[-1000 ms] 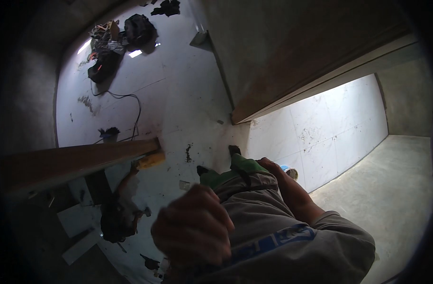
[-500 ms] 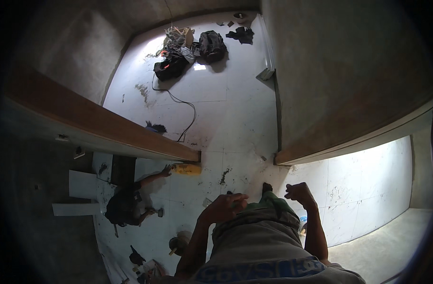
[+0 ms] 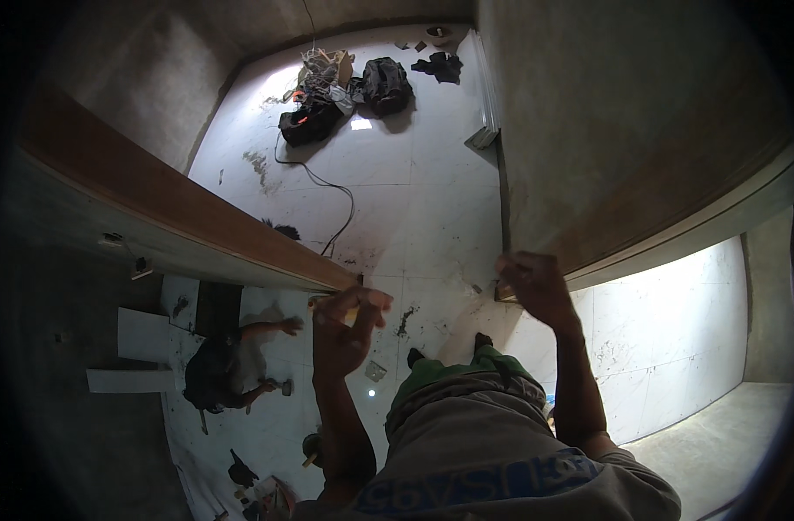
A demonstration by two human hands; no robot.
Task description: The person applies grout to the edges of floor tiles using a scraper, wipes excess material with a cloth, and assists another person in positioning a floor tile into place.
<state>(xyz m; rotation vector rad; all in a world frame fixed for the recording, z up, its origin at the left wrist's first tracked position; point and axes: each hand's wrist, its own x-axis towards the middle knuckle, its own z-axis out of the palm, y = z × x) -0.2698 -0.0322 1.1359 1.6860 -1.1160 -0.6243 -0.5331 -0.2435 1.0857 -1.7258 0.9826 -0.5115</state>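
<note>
My left hand (image 3: 345,332) is raised in front of me, palm partly showing, fingers bent and thumb apart from them. Nothing shows in it. Behind its fingers, a yellow object (image 3: 315,304) on the floor is mostly covered. At about the same height, my right hand (image 3: 536,285) is closed, its fingers curled in near the end of the right-hand wall. Whatever it may hold is hidden. Both hands are in the air, apart from each other, above the pale tiled floor (image 3: 440,286).
A co-worker (image 3: 219,373) crouches at the left, a tool in one hand. Wood-edged walls (image 3: 197,221) flank the opening. Ahead lie a black backpack (image 3: 386,87), a dark bag (image 3: 308,124) and a cable (image 3: 352,208). White panels (image 3: 143,335) rest at the left.
Both my hands have risen and moved forward from near my waist, the left also moving left. The co-worker's outstretched hand has drawn back from the yellow object.
</note>
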